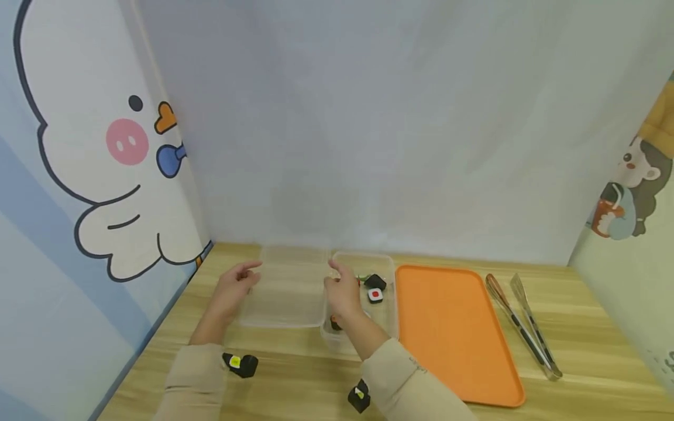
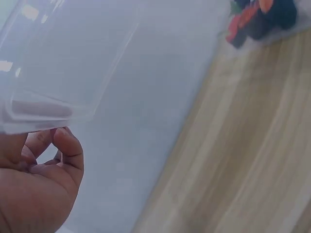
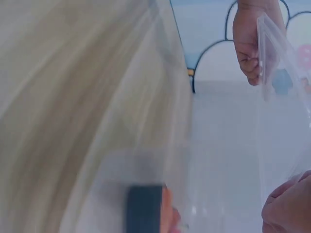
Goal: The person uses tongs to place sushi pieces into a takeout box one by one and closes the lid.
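A clear plastic lid point(image 1: 289, 295) is held up between both hands, to the left of a clear container. My left hand point(image 1: 234, 292) pinches the lid's left edge, thumb and curled fingers close together in the left wrist view point(image 2: 43, 179). At the opposite edge my right hand point(image 1: 344, 295) grips the lid, and its forearm crosses over the container point(image 1: 395, 304). Inside the container lie several toy-like sushi pieces, among them a white roll with a red centre point(image 1: 375, 295) and a black-wrapped piece point(image 1: 375, 282). Part of the contents is hidden behind the right hand.
An orange tray point(image 1: 453, 333) lies right of the container. Farther right, metal tongs point(image 1: 526, 330) rest spread on the wooden table point(image 1: 584, 333). Small black devices with yellow labels show beside the left sleeve point(image 1: 195, 374) and right sleeve point(image 1: 411, 380). A pale curtain point(image 1: 368, 146) hangs behind the table.
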`<state>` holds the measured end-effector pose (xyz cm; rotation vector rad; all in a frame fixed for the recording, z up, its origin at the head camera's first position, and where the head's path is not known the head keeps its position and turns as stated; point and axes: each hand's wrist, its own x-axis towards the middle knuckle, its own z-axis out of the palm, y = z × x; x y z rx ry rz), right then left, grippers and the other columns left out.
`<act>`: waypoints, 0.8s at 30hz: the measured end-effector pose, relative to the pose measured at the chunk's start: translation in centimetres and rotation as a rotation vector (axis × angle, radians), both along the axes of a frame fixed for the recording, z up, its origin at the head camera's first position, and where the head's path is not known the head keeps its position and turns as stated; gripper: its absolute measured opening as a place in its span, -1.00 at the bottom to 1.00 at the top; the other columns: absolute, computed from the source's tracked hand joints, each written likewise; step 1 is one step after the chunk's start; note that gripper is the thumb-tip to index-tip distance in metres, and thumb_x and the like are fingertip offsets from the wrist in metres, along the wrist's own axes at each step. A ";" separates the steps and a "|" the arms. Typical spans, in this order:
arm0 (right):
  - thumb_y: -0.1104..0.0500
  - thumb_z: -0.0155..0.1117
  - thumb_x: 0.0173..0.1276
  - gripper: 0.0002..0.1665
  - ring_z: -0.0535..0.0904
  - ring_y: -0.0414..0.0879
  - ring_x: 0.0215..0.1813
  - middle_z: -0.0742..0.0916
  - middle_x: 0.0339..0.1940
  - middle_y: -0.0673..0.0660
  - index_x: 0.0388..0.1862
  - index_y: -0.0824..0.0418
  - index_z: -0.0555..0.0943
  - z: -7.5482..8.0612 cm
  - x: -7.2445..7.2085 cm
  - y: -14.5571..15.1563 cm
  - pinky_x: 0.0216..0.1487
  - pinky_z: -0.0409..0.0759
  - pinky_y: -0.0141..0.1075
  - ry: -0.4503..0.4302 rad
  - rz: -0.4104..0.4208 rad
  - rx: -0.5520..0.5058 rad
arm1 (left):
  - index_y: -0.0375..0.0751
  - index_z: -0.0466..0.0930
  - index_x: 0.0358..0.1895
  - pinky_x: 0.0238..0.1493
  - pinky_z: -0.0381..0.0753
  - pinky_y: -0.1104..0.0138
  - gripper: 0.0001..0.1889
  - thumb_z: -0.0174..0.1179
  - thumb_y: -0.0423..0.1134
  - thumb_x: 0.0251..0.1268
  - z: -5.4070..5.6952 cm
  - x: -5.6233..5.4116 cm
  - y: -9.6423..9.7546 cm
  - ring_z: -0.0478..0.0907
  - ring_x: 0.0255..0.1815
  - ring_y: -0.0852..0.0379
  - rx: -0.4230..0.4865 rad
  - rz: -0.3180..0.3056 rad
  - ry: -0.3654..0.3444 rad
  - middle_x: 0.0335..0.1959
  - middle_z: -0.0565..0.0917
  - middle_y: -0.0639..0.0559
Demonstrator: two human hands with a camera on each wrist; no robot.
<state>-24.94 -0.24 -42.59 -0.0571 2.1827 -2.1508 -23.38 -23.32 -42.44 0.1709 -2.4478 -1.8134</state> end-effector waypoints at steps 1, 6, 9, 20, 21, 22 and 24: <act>0.40 -0.01 0.42 -0.44 0.13 -0.30 -0.74 0.58 -0.18 0.30 0.41 0.30 0.37 0.2 -0.1 0.8 -0.74 0.16 -0.52 -0.006 0.000 -0.001 | -0.40 0.37 0.33 -0.41 0.40 0.41 -0.58 0.05 -0.32 0.49 0.2 -0.1 0.6 0.33 -0.42 0.20 -0.001 -0.019 0.003 -0.23 0.41 -0.02; 0.43 0.01 0.37 -0.43 0.11 -0.32 -0.74 0.61 -0.08 0.35 0.37 0.33 0.41 1.2 -0.9 4.7 -0.73 0.14 -0.52 -0.022 -0.007 -0.007 | -0.41 0.38 0.31 -0.37 0.41 0.39 -0.59 0.05 -0.34 0.49 0.9 -0.7 3.8 0.33 -0.43 0.17 0.015 -0.090 0.018 -0.25 0.41 -0.02; 0.41 0.08 0.36 -0.47 0.15 -0.30 -0.69 0.59 -0.06 0.21 0.33 0.33 0.46 1.8 -1.2 7.2 -0.67 0.18 -0.51 -0.012 -0.022 0.049 | -0.39 0.41 0.28 -0.35 0.42 0.38 -0.62 0.06 -0.35 0.48 1.0 -1.4 5.7 0.33 -0.42 0.14 0.026 -0.129 0.043 -0.25 0.42 -0.03; 0.46 0.20 0.29 -0.57 0.47 -0.12 -0.30 0.59 -0.26 0.17 0.16 0.38 0.58 1.7 -2.5 13.1 -0.32 0.44 -0.41 -0.010 -0.121 0.074 | -0.38 0.49 0.06 -0.35 0.47 0.39 -0.77 0.12 -0.48 0.39 1.0 -2.9 11.2 0.38 -0.33 0.10 0.016 -0.158 0.152 -0.25 0.41 -0.07; 0.46 0.20 0.29 -0.58 0.49 -0.12 -0.27 0.61 -0.19 0.18 0.15 0.39 0.58 1.7 -2.6 13.4 -0.27 0.45 -0.39 -0.006 -0.123 0.066 | -0.38 0.48 0.01 -0.36 0.47 0.40 -0.80 0.13 -0.49 0.37 0.9 -3.0 11.5 0.38 -0.32 0.10 0.012 -0.153 0.169 -0.26 0.41 -0.07; 0.46 0.20 0.30 -0.58 0.51 -0.12 -0.24 0.63 -0.12 0.20 0.15 0.40 0.58 1.8 -2.8 13.8 -0.22 0.47 -0.37 -0.004 -0.121 0.055 | -0.36 0.47 -0.03 -0.34 0.47 0.40 -0.83 0.14 -0.50 0.36 0.9 -3.2 11.8 0.39 -0.29 0.10 0.009 -0.146 0.186 -0.26 0.41 -0.07; 0.45 0.21 0.31 -0.61 0.53 -0.13 -0.19 0.64 -0.04 0.20 0.13 0.42 0.57 2.0 -2.9 14.4 -0.14 0.50 -0.34 0.006 -0.123 0.036 | -0.33 0.43 -0.12 -0.32 0.47 0.40 -0.86 0.15 -0.51 0.34 0.9 -3.4 12.3 0.40 -0.25 0.09 0.008 -0.135 0.217 -0.27 0.42 -0.07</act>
